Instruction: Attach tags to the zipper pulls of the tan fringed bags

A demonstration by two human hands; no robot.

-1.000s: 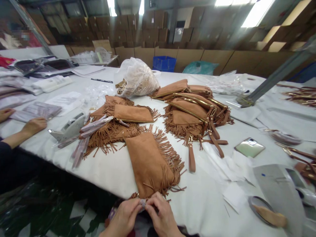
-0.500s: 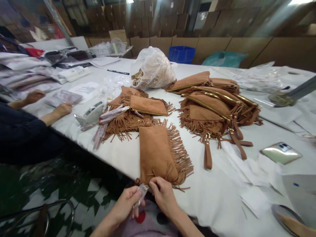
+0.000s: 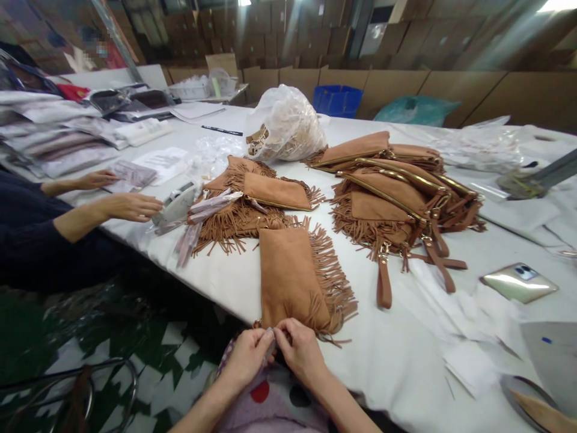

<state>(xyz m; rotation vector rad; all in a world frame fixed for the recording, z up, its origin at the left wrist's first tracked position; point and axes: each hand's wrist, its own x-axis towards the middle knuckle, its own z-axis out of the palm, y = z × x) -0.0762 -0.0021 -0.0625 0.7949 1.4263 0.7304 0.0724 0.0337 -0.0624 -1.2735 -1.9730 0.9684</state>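
Note:
A tan fringed pouch point(image 3: 288, 273) lies flat at the table's near edge, its fringe pointing right. Just below its lower edge my left hand point(image 3: 251, 355) is closed on a small clear plastic wrapping point(image 3: 269, 334), mostly covered by the fingers. Right beside it, my right hand point(image 3: 298, 347) is closed too, thumb and fingertips pinched at the pouch's lower edge; whatever they pinch is hidden. More tan fringed pouches point(image 3: 277, 191) lie behind, with small wrapped strips point(image 3: 215, 204) on them. A pile of pouches with gold zips and wrist straps point(image 3: 396, 198) rests on the right.
A co-worker's hands point(image 3: 121, 207) are at the left by a tape dispenser point(image 3: 177, 207). A stuffed clear bag point(image 3: 291, 123) stands at the back. On the right are a phone point(image 3: 519, 282), white paper scraps point(image 3: 473, 364) and a tape roll point(image 3: 525, 394).
My hands have come together, the left moving up and right with the plastic wrapping. The co-worker's near hand has reached right to the tape dispenser. The view has shifted slightly.

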